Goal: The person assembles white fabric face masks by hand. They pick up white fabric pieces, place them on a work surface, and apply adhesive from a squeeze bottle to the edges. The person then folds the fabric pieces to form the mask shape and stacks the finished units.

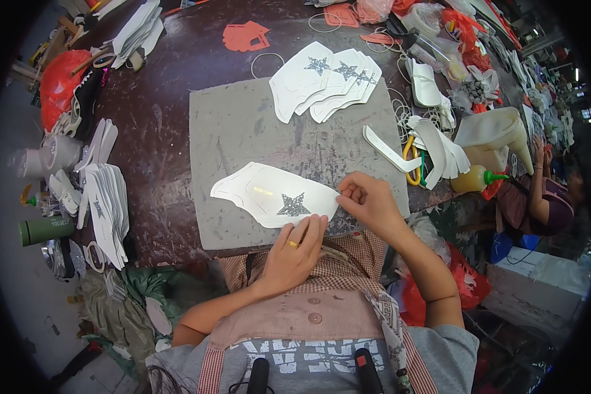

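Note:
A white shoe upper piece with a glittery dark star lies on the grey mat in front of me. My left hand, with a ring on one finger, rests its stretched fingers on the piece's near edge, below the star. At the right end of the same piece, my right hand is closed, thumb and forefinger pinching the edge. Whether anything small is tucked in its curled fingers is hidden. Several matching star pieces lie fanned out at the mat's far edge.
White strips, yellow-handled scissors and a yellow bottle with a green nozzle lie to the right. Stacked white pieces and a green cylinder are on the left. Red cut-outs lie beyond. A co-worker sits at far right.

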`<state>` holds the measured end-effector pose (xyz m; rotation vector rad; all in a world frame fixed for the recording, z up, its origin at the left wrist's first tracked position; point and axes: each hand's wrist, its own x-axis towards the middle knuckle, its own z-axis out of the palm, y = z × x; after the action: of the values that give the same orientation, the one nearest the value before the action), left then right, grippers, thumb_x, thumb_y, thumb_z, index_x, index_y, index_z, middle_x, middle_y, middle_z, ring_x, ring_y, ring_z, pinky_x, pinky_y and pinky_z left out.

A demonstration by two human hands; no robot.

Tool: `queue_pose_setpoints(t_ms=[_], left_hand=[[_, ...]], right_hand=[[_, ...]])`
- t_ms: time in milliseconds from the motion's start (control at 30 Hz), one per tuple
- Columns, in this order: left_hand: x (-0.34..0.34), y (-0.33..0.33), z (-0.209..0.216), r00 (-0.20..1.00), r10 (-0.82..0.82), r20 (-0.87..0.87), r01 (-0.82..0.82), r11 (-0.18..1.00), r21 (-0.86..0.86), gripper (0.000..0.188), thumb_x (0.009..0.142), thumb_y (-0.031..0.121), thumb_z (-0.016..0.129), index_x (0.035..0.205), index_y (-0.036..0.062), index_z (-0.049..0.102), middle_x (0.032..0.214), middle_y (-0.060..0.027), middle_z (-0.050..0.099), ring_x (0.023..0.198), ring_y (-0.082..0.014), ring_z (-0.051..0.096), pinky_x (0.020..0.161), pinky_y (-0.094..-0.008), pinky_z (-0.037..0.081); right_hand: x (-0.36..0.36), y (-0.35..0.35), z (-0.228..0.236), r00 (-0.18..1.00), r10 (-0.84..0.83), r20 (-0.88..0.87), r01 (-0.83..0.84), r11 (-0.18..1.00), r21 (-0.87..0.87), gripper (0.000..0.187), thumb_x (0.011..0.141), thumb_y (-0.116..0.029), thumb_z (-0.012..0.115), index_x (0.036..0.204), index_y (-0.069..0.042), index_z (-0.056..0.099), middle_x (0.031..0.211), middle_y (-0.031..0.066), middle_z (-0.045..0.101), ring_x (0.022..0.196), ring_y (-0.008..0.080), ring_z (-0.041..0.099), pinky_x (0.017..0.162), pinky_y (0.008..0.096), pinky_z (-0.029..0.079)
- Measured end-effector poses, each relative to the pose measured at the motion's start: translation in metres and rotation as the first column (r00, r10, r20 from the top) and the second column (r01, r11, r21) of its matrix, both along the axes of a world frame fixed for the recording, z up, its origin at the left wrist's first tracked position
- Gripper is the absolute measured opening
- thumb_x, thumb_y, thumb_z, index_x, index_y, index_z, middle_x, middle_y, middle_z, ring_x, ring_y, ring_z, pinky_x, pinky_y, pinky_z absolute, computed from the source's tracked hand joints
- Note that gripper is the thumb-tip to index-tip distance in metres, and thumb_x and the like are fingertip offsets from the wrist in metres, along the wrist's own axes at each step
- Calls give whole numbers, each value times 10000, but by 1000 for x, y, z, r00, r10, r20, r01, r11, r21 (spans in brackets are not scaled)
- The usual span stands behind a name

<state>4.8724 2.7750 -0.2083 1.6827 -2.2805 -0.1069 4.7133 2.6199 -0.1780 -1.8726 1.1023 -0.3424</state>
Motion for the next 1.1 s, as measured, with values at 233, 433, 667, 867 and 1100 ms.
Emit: queue_pose_setpoints(t_ms=[233,433,667,867,1100], left_hand=[[50,-71,24,966,16,-257,-46,993,-112,419,811,157,688,1209,48,610,1148,-126,569,1095,-282,558,1040,-469,385],[96,-61,45,948,41,-314,-80,991,-111,441,733,-98,549,1092,106,703,888,-85,602,830,-266,619,1056,-487,392],[205,-99,43,908,324,-266,-386,895,-226,283,816,-10,633,1084,58,698,1036,-119,627,1008,-302,582,913,-408,460],[127,-222,15,859,476,-191,-498,863,-87,424,891,337,636,1174,21,623,1225,-146,590,1123,-348,551,959,-414,430],[98,-231,30,791,422,-443,-513,852,-102,247,869,228,661,1014,29,637,1055,-132,664,993,-311,623,784,-414,479]], right_hand=[[14,16,1,978,160,136,-112,946,-304,142,822,-70,676,931,-6,612,872,151,630,839,348,613,708,414,489],[-25,-40,6,969,-178,172,241,832,-500,235,830,-68,678,1053,5,657,945,169,647,912,336,614,803,413,474],[-37,-50,-38,977,-215,13,135,563,-815,248,816,-60,693,1055,0,668,979,133,589,907,323,548,791,409,455],[-27,-45,-31,974,-222,-37,77,482,-873,256,791,-30,691,1038,30,656,916,124,621,840,299,588,739,394,482],[-29,-48,-31,989,-112,-98,-28,506,-862,84,803,31,574,869,7,528,957,153,582,881,335,567,793,406,467]])
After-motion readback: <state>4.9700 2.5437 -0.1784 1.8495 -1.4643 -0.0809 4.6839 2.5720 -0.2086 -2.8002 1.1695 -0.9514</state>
